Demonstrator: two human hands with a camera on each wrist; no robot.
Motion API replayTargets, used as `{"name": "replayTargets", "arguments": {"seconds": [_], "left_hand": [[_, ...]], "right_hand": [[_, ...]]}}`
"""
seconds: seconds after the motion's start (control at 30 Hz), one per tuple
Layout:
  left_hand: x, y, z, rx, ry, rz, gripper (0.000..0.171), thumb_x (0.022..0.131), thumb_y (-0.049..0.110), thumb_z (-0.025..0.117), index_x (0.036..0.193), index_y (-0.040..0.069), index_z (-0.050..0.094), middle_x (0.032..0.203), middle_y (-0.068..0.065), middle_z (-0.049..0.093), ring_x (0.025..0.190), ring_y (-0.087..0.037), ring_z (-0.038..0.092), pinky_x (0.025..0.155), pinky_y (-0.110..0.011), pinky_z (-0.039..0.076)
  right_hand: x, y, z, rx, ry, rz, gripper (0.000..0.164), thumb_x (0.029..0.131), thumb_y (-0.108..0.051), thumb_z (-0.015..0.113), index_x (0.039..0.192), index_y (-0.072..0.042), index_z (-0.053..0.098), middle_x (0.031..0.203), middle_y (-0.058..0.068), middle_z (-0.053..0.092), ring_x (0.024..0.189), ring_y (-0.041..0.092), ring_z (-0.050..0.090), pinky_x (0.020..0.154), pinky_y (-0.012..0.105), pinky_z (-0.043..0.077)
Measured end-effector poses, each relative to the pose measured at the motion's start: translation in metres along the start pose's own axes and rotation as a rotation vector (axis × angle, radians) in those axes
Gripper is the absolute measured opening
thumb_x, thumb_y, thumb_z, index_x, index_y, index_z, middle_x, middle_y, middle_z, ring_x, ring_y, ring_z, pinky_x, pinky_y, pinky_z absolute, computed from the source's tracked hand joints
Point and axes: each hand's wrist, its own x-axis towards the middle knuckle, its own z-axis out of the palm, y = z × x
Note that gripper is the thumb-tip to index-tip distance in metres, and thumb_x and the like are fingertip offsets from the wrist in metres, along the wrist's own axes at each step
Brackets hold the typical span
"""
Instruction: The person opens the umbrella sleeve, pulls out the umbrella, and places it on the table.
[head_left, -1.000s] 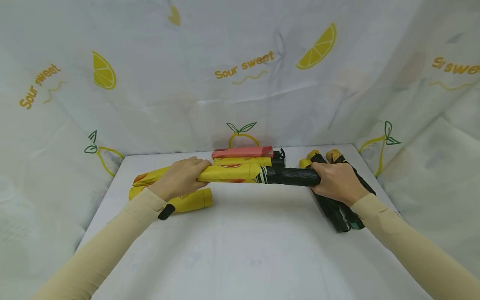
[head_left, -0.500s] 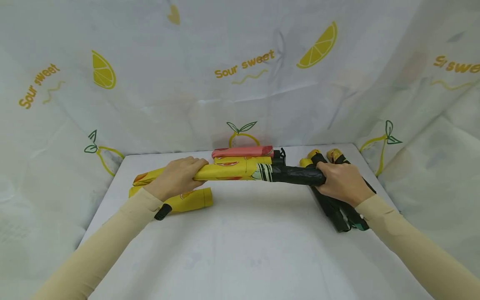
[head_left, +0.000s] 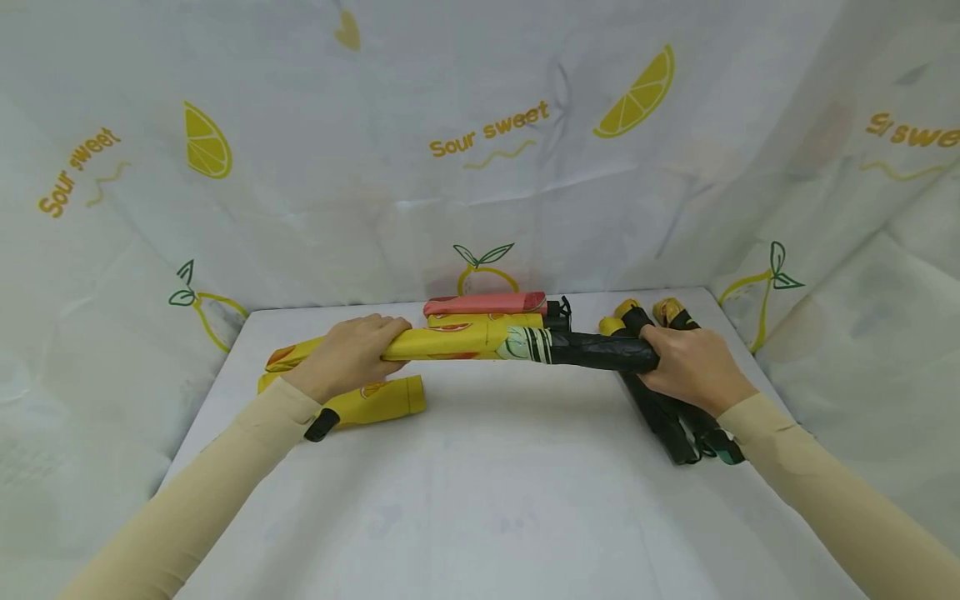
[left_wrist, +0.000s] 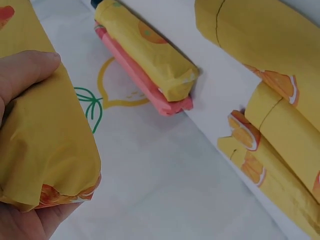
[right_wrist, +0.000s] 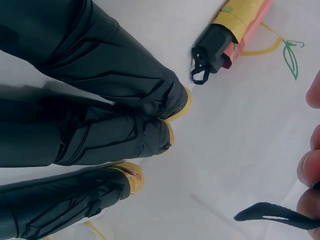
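Observation:
A black folded umbrella (head_left: 603,352) lies level across the middle of the head view, held above the table, its left part inside a yellow sleeve (head_left: 442,342) with printed orange slices. My left hand (head_left: 348,354) grips the far left end of this sleeve. The right hand (head_left: 693,367) grips the black end of the umbrella. Between them a striped, green-patterned band of the umbrella shows at the sleeve's mouth. In the left wrist view, my thumb presses on the crumpled yellow sleeve end (left_wrist: 55,145). A black strap loop (right_wrist: 272,215) hangs by my fingertips in the right wrist view.
At the back lie a pink-sleeved umbrella (head_left: 483,304) and a yellow-sleeved one with a black handle (right_wrist: 215,45). Several yellow sleeves (head_left: 378,402) lie left, partly behind my left arm. Bare black umbrellas (right_wrist: 115,85) with yellow tips lie right, beneath my right hand.
My right hand has moved a little right with the umbrella, and my left hand slightly left with the sleeve. More of the striped, patterned part shows at the sleeve's mouth.

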Motion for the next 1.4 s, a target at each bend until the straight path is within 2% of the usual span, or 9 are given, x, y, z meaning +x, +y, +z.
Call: {"name": "replayTargets", "arguments": {"seconds": [0.33,0.5,0.6,0.8,0.93,1.13,1.27,1.33,1.4], "left_hand": [[-0.005,-0.004,0.0,0.006,0.001,-0.028,0.028,0.091,0.024,0.076,0.111,0.016,0.058,0.082,0.004,0.059,0.072,-0.013,0.051,0.067,-0.031,0.047],[-0.015,-0.015,0.002,0.0,-0.029,-0.093,0.032,0.09,0.025,0.077,0.115,0.015,0.059,0.084,0.003,0.061,0.071,-0.014,0.052,0.066,-0.033,0.048],[-0.021,-0.025,0.003,-0.003,-0.056,-0.146,0.032,0.091,0.024,0.076,0.115,0.014,0.059,0.082,0.003,0.06,0.069,-0.014,0.051,0.064,-0.033,0.047],[-0.037,-0.054,0.014,-0.019,-0.082,-0.247,0.036,0.091,0.025,0.075,0.12,0.01,0.059,0.088,-0.001,0.066,0.074,-0.018,0.055,0.067,-0.04,0.05],[-0.05,-0.074,0.023,-0.051,-0.112,-0.323,0.038,0.092,0.026,0.073,0.121,0.008,0.058,0.089,-0.003,0.067,0.076,-0.02,0.056,0.067,-0.043,0.049],[-0.068,-0.101,0.038,-0.113,-0.167,-0.437,0.043,0.093,0.034,0.071,0.122,0.006,0.057,0.09,-0.006,0.067,0.077,-0.022,0.056,0.068,-0.042,0.047],[-0.077,-0.112,0.046,-0.13,-0.196,-0.483,0.045,0.093,0.042,0.071,0.117,0.006,0.058,0.092,-0.006,0.067,0.081,-0.023,0.058,0.071,-0.044,0.049],[-0.079,-0.114,0.049,-0.145,-0.208,-0.49,0.045,0.093,0.043,0.07,0.116,0.006,0.057,0.095,-0.008,0.066,0.083,-0.024,0.058,0.072,-0.045,0.05],[-0.081,-0.116,0.05,-0.144,-0.221,-0.488,0.047,0.094,0.044,0.069,0.119,0.006,0.057,0.101,-0.011,0.067,0.089,-0.027,0.058,0.074,-0.047,0.051]], "right_hand": [[-0.007,0.005,-0.001,-0.01,0.001,0.018,0.027,0.065,-0.011,0.08,0.075,-0.01,0.054,0.052,-0.005,0.046,0.045,0.007,0.031,0.044,0.025,0.029],[-0.013,0.008,0.0,-0.019,-0.018,0.063,0.025,0.066,-0.011,0.079,0.078,-0.007,0.058,0.052,-0.003,0.05,0.044,0.008,0.033,0.042,0.026,0.031],[-0.018,0.009,0.001,-0.014,-0.064,0.136,0.025,0.068,-0.012,0.079,0.084,-0.004,0.062,0.052,0.0,0.054,0.043,0.009,0.035,0.041,0.029,0.034],[-0.032,0.006,0.004,0.046,-0.27,0.38,0.03,0.082,-0.022,0.073,0.097,0.001,0.061,0.054,0.005,0.057,0.044,0.019,0.047,0.041,0.039,0.043],[-0.04,0.001,0.009,0.134,-0.402,0.542,0.047,0.092,-0.034,0.068,0.116,0.006,0.058,0.065,0.014,0.065,0.05,0.023,0.055,0.043,0.041,0.045],[-0.05,0.003,0.015,0.249,-0.494,0.72,0.077,0.092,-0.045,0.069,0.137,0.013,0.046,0.091,0.036,0.069,0.059,0.033,0.065,0.049,0.045,0.051],[-0.059,0.015,0.015,0.315,-0.546,0.829,0.1,0.092,-0.059,0.063,0.143,0.021,0.033,0.12,0.048,0.056,0.087,0.053,0.067,0.067,0.057,0.057],[-0.066,0.022,0.015,0.344,-0.571,0.868,0.106,0.093,-0.063,0.059,0.144,0.024,0.027,0.124,0.049,0.053,0.09,0.052,0.067,0.072,0.058,0.057],[-0.072,0.028,0.015,0.378,-0.603,0.905,0.11,0.094,-0.065,0.056,0.145,0.026,0.022,0.123,0.047,0.055,0.084,0.043,0.07,0.073,0.055,0.057]]}}
